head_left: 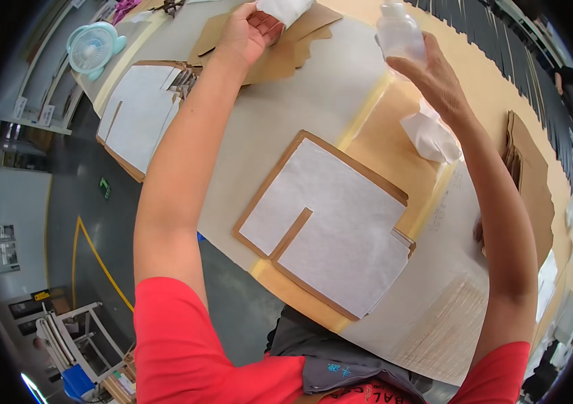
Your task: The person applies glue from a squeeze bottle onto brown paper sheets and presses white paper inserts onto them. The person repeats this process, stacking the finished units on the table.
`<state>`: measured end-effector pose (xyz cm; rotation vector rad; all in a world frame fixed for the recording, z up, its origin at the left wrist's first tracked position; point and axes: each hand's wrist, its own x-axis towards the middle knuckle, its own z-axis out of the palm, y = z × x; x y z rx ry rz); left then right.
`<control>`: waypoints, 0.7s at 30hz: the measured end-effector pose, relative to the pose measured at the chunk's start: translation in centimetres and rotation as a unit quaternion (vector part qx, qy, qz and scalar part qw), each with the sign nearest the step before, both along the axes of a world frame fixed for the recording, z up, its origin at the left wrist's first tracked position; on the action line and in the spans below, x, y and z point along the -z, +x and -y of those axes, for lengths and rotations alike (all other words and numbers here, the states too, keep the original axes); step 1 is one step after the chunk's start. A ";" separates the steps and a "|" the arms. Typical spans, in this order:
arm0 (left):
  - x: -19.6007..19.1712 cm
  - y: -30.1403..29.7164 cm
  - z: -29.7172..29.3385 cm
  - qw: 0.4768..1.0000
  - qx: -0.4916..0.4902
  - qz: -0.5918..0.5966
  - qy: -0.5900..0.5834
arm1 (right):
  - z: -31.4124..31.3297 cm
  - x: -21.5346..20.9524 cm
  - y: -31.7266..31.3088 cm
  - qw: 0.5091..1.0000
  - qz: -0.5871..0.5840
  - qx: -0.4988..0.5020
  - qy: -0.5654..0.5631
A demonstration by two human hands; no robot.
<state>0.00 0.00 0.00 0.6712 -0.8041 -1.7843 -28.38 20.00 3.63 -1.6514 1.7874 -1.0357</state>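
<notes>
- Left hand [243,37] presses a brown piece [266,25] onto cardboard [286,50], fingers closed on it, far side of table [327,94].
- Right hand [434,74] grips clear bottle [399,34] above table.
- White cloth [431,138] lies below right wrist.

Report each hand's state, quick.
Left hand: closed on a reddish-brown piece with white cloth at the far end of the table.
Right hand: closed around a clear plastic bottle, held up.

White fabric sheet [330,222] on brown cardboard, clear bottle [399,34], mint-green fan [91,47], red sleeves [179,343]
</notes>
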 end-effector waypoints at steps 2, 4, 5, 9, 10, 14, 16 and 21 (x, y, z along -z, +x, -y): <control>-0.8 -0.1 -0.6 0.999 0.011 -0.032 0.001 | -0.1 -0.1 0.6 0.999 -0.016 -0.003 -0.034; -1.2 0.4 -1.1 0.998 0.012 -0.062 0.003 | -0.1 -0.6 1.5 0.999 -0.037 -0.005 -0.025; -1.5 0.7 -1.4 0.997 0.012 -0.076 0.003 | -0.1 -0.9 1.9 0.999 -0.047 -0.007 -0.021; -2.6 0.8 -3.6 0.997 0.006 -0.072 -0.004 | -0.1 -0.1 2.4 0.987 -0.136 -0.030 -0.078; -2.9 0.8 -4.3 0.998 0.001 -0.069 -0.008 | -0.1 0.0 2.7 0.985 -0.151 -0.031 -0.076; -4.7 -0.4 -8.6 0.999 -0.021 -0.022 -0.019 | 0.4 -0.3 3.2 0.971 -0.226 -0.028 -0.070; -4.2 -0.1 -8.8 0.999 -0.023 -0.037 -0.002 | 0.6 -0.6 3.5 0.959 -0.271 -0.027 -0.073; -3.0 0.4 -8.8 0.996 -0.026 -0.075 0.047 | 1.2 -1.7 3.9 0.926 -0.359 -0.033 -0.114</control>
